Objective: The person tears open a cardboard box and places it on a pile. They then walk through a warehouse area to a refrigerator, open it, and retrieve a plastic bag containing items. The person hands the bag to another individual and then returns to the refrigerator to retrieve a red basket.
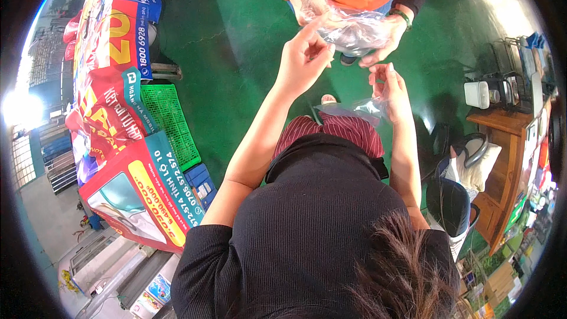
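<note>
Fingers, right hand: the fingers [394,80] of the right hand [390,91] are curled and pinched on the top edge of a small clear plastic bag [354,108], which hangs just below that hand, above the striped red trousers [333,130].
Fingers, left hand: thumb and forefinger of the left hand [301,62] are closed together on the near edge of the large clear plastic bag [353,28]; the other fingers are loosely bent.
Landmark: every place below is given from the large clear plastic bag.
Small bag: it is held just nearer than the landmark and to its right, apart from it.
Co-worker's hands: a gloved hand [304,0] is seen at the landmark's far left edge and a hand with a green wristband [387,38] at its right; the film is held by both.
Green floor [236,53]: it is spread beneath the landmark.
Banner-covered table [118,82]: it stands well to the left, with a green crate [171,121] beside it.
Wooden desk [502,142]: it stands well to the right.
Risk, slip: the thin film is held only by fingertip pinches, so it could be lost if one side is tugged.
Risk, tear: the large bag is gripped by two people; opposing pulls could stretch or rip it.
Risk, drop: the small bag is judged easily let fall to the floor if the right pinch loosens.
</note>
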### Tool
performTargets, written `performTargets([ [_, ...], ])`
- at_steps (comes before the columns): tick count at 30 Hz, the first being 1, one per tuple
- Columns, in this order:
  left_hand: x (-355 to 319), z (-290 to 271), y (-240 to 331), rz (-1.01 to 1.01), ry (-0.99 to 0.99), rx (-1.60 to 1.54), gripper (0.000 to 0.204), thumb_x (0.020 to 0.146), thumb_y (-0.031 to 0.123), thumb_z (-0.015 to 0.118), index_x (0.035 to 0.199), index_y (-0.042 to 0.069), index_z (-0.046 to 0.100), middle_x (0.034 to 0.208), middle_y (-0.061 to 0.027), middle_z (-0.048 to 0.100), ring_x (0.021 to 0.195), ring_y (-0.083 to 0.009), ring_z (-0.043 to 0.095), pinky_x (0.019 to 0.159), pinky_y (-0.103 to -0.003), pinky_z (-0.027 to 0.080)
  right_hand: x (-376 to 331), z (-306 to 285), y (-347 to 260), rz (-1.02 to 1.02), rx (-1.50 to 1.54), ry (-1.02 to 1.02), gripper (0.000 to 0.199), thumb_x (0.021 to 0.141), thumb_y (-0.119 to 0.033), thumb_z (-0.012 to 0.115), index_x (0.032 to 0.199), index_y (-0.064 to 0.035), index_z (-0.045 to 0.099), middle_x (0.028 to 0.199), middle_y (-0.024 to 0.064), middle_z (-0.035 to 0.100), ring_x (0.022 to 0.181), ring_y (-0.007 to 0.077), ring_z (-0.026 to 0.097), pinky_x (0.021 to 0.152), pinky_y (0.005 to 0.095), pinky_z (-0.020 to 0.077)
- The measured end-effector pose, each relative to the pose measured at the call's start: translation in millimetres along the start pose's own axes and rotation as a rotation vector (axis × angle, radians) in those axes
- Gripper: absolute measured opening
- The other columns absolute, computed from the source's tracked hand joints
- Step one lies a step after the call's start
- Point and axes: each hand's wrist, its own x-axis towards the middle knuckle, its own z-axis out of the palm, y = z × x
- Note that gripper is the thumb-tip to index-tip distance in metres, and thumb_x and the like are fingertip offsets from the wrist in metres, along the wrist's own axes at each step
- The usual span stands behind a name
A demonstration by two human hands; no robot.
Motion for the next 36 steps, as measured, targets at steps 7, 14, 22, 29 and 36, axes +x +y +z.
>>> performTargets([
  [7,-17,-18,0,0.224,-0.307,0.223,0.090,0.054,0.039,0.075,0.125,0.002,0.033,0.105,-0.0106,0.050,0.101,-0.0206,0.047,0.086,-0.034,0.036,-17,12,-11,0.143,0.500,0.105,0.041,0.087,-0.045,0.035,0.077,-0.0074,0.048,0.061,0.0016,0.046,0.046,0.0087,0.040,0.039,0.0226,0.0346],
  [14,-107,-20,-35,-0.059,-0.082,0.370,0.043,0.062,0.018,0.071,0.100,0.004,0.055,0.102,-0.0143,0.056,0.098,-0.0251,0.053,0.084,-0.035,0.040,-11,85,-20,0.127,0.317,-0.157,0.038,0.088,-0.040,0.038,0.075,-0.0059,0.050,0.061,0.0012,0.048,0.049,0.0079,0.043,0.044,0.0202,0.0340],
  [22,-242,3,-16,-0.282,0.745,0.461,0.010,0.073,0.009,0.059,0.081,0.003,0.062,0.071,-0.0088,0.061,0.064,-0.0158,0.059,0.058,-0.026,0.045,13,129,21,-0.344,-0.350,-1.029,0.013,0.076,-0.010,0.060,0.080,0.0015,0.055,0.063,-0.0001,0.050,0.058,0.0053,0.049,0.050,0.0177,0.0397],
  [29,-366,160,17,-0.568,1.532,0.360,0.013,0.076,0.013,0.059,0.082,0.002,0.062,0.065,-0.0023,0.059,0.055,-0.0064,0.046,0.051,-0.022,0.039,-93,188,78,-0.104,-0.205,-1.807,0.061,0.075,-0.056,0.048,0.080,0.0041,0.057,0.064,0.0057,0.055,0.056,0.0113,0.054,0.050,0.0220,0.0441],
  [36,-537,304,4,-0.787,2.086,0.242,0.015,0.075,0.017,0.059,0.082,0.005,0.063,0.061,-0.0064,0.058,0.052,-0.0092,0.048,0.050,-0.025,0.040,-338,145,140,-0.399,-0.713,-2.782,0.082,0.048,-0.021,0.075,0.121,-0.0059,0.041,0.124,0.0166,0.041,0.115,0.0276,0.040,0.096,0.0338,0.0317],
])
